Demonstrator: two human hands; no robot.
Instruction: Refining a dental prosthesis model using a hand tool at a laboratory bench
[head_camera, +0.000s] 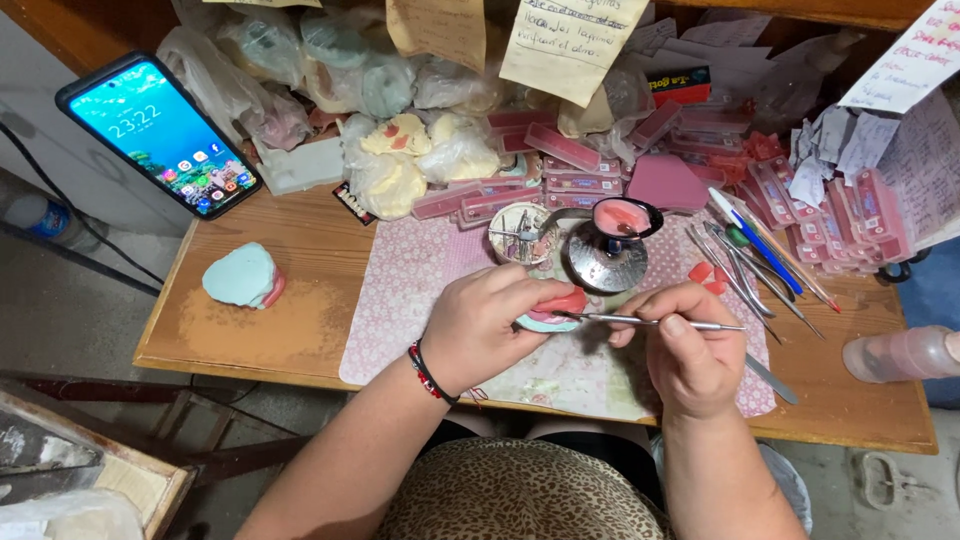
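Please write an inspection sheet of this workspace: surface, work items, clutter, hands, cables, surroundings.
Surface: wooden table with a floral mat under the work.
Job's things: a dental cast with pink wax and a thin metal instrument whose tip touches the wax.
Clutter: bagged casts, pink boxes, a round metal dish, spare tools, paper notes, a pale blue cast, a lit phone.
Hands: left hand grips the cast; right hand holds the instrument like a pen.
Cables: a dark cable beside the table's left side.
Surroundings: grey floor, a bottle at the right.
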